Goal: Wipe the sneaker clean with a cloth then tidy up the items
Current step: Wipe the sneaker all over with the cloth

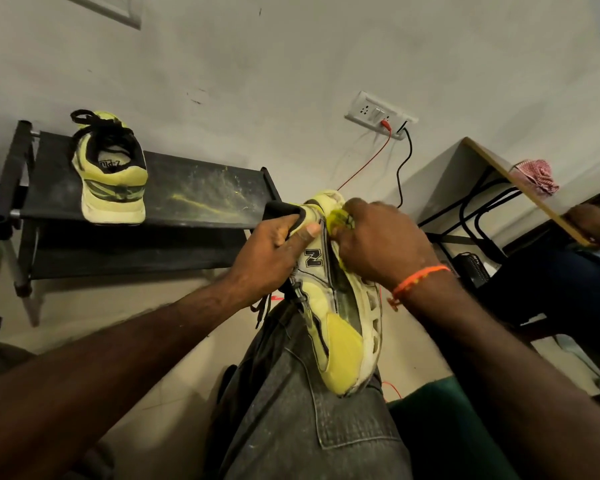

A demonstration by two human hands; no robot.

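The grubby yellow sneaker (336, 306), black-trimmed with a scuffed white sole, lies on its side across his knee (291, 393), his left hand (274, 254) gripping its heel collar while his right hand (374, 244) presses a bunched yellow cloth (340, 218) to the sole there.

We see only a scrap of the cloth (340, 216), bunched under our right hand (378, 244); our left hand (274, 251) covers the sneaker's (340, 323) collar; the upper switch plate (108, 8) is cropped.
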